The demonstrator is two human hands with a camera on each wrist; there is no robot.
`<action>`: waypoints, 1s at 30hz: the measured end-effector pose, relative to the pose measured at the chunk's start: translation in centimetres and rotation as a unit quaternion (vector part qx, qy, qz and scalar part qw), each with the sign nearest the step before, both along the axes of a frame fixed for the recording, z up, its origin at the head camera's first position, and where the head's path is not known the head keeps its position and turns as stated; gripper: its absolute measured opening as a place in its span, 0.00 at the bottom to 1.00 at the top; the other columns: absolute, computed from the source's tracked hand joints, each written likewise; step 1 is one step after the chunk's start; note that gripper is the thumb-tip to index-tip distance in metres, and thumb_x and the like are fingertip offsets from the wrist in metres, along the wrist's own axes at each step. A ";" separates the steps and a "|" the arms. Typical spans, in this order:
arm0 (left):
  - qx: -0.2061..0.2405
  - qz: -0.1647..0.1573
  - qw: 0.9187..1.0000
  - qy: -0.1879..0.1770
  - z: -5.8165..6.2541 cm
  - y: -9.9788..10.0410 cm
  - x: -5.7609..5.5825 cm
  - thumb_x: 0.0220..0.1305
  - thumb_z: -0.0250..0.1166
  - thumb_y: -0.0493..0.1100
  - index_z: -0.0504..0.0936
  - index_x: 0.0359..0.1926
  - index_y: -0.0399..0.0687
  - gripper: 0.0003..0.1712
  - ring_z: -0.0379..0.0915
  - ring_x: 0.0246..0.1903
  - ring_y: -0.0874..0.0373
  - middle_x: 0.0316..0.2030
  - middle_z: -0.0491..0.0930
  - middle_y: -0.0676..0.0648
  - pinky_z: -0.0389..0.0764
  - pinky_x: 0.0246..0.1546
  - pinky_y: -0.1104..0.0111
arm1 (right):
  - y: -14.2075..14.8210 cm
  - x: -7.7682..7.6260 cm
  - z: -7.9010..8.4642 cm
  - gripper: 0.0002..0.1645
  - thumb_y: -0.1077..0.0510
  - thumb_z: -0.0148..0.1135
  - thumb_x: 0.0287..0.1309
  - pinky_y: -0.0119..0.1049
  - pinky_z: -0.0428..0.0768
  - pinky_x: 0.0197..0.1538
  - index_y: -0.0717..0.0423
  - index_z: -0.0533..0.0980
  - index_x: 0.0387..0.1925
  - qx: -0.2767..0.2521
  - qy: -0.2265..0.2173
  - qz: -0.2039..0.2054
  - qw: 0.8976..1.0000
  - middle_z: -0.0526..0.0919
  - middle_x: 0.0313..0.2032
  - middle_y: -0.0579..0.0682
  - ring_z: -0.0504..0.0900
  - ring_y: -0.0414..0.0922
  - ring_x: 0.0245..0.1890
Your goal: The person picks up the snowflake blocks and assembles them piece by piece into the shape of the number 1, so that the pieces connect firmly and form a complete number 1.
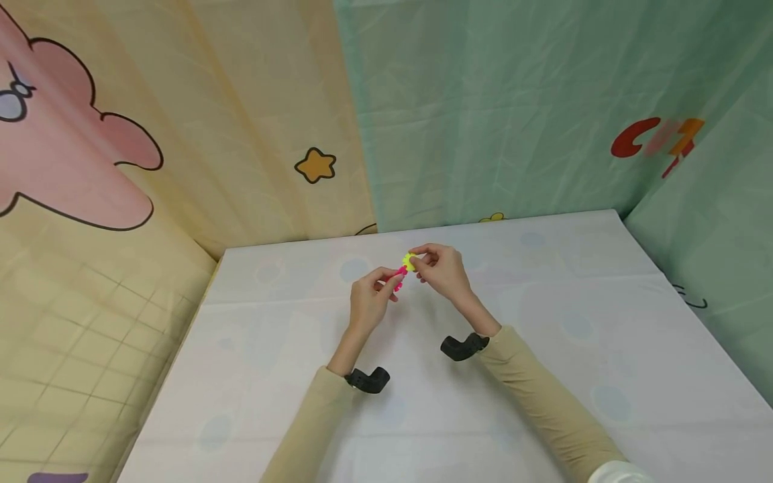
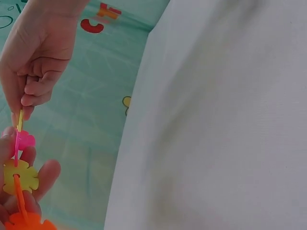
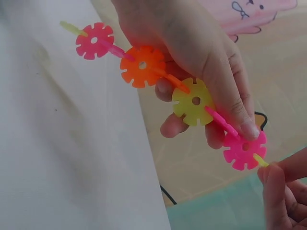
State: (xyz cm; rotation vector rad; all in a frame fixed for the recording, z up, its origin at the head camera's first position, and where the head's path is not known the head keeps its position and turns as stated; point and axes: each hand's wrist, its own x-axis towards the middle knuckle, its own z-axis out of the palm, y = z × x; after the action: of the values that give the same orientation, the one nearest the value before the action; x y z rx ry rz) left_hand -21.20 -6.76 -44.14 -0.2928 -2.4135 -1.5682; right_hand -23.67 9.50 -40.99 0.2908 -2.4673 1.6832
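Above the far half of the table, my left hand (image 1: 369, 300) pinches a pink notched disc (image 3: 235, 152) near one end of a chain of slotted plastic discs. The thumb lies on that disc's edge in the right wrist view. My right hand (image 1: 445, 273) pinches a yellow notched disc (image 1: 408, 261), which meets the pink one at its rim. Down the chain, below my left palm, come another yellow disc (image 3: 188, 112), an orange disc (image 3: 135, 74) and a further pink disc (image 3: 91, 49), with edge-on discs between them. Fingers partly hide the yellow end disc.
A white cloth (image 1: 272, 402) with pale dots covers the table. Printed curtains, yellow (image 1: 260, 100) and green (image 1: 513, 100), hang behind it and along the sides. Black wrist cameras (image 1: 370, 380) sit on both forearms.
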 end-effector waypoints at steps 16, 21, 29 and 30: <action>0.028 -0.003 0.999 -0.024 0.2 -0.2 -0.2 0.61 0.67 0.46 0.85 0.41 0.43 0.12 0.82 0.20 0.57 0.31 0.86 0.44 0.69 0.16 0.74 | 0.0 -0.6 -0.4 0.17 0.59 0.62 0.60 0.32 0.84 0.34 0.60 0.79 0.51 -0.044 -0.063 0.036 0.996 0.85 0.30 0.62 0.85 0.60 0.32; 0.065 -0.041 0.995 -0.071 0.3 -0.5 -0.1 0.63 0.65 0.49 0.83 0.47 0.45 0.16 0.85 0.26 0.49 0.35 0.86 0.40 0.83 0.27 0.64 | 0.2 -0.8 -0.3 0.18 0.59 0.62 0.61 0.33 0.84 0.36 0.61 0.78 0.52 -0.067 -0.084 0.030 0.994 0.85 0.32 0.61 0.87 0.56 0.33; 0.070 -0.044 0.989 -0.122 0.0 -1.2 -0.2 0.69 0.58 0.51 0.82 0.50 0.45 0.18 0.83 0.31 0.52 0.38 0.85 0.42 0.81 0.31 0.75 | 1.1 -1.7 0.2 0.20 0.56 0.61 0.62 0.30 0.84 0.37 0.60 0.76 0.54 -0.077 -0.122 0.020 0.989 0.85 0.38 0.62 0.87 0.54 0.35; 0.060 -0.042 0.989 -0.129 -0.1 -1.4 -0.2 0.69 0.58 0.50 0.82 0.50 0.44 0.18 0.82 0.31 0.52 0.37 0.85 0.42 0.80 0.31 0.75 | 1.2 -1.8 0.3 0.20 0.56 0.61 0.62 0.30 0.84 0.37 0.60 0.76 0.54 -0.077 -0.123 0.022 0.989 0.86 0.38 0.61 0.87 0.53 0.36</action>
State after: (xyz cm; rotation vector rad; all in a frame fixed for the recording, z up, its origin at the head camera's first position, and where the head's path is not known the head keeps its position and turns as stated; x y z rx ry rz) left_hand -21.39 -8.12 -44.20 -0.1820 -2.5087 -1.8847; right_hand -25.51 10.73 -40.70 0.1252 -2.4928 2.0251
